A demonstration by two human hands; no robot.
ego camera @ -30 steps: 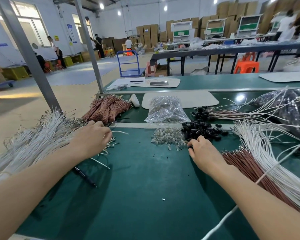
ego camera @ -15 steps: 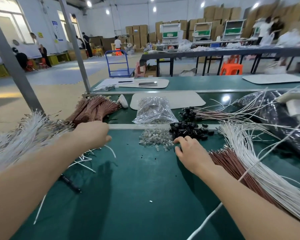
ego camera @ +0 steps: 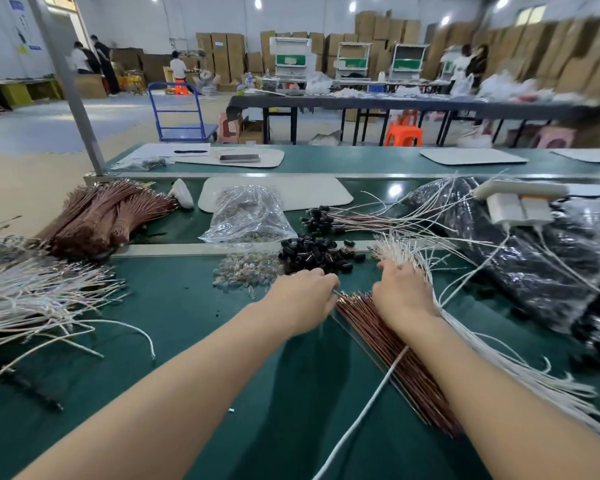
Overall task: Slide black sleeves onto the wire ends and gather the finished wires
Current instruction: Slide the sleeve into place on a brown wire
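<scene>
Head view: which step is in hand?

— Picking the next wire, I'd say. Both hands are at the far end of the brown wires [ego camera: 388,351], just short of the heap of black sleeves [ego camera: 316,252] on the green table [ego camera: 187,341].

— What do the hands hold?

— The left hand [ego camera: 303,296] has its fingers curled down at the metal tips of the brown wires. Only its back shows, so I cannot tell whether it pinches one. The right hand [ego camera: 400,292] lies over the same bundle, fingers reaching into the ends of the white wires [ego camera: 400,249]; any grip there is hidden too.

— How do the wires lie?

— Their long axis runs from near right to far left, tips pointing away from the person, toward the sleeves. The white ones fan alongside, on the right.

— Next move?

— Probably free one wire, take one sleeve, line its bore up with the tip and push. Finished wires [ego camera: 321,220], capped black, lie beyond the heap.
</scene>
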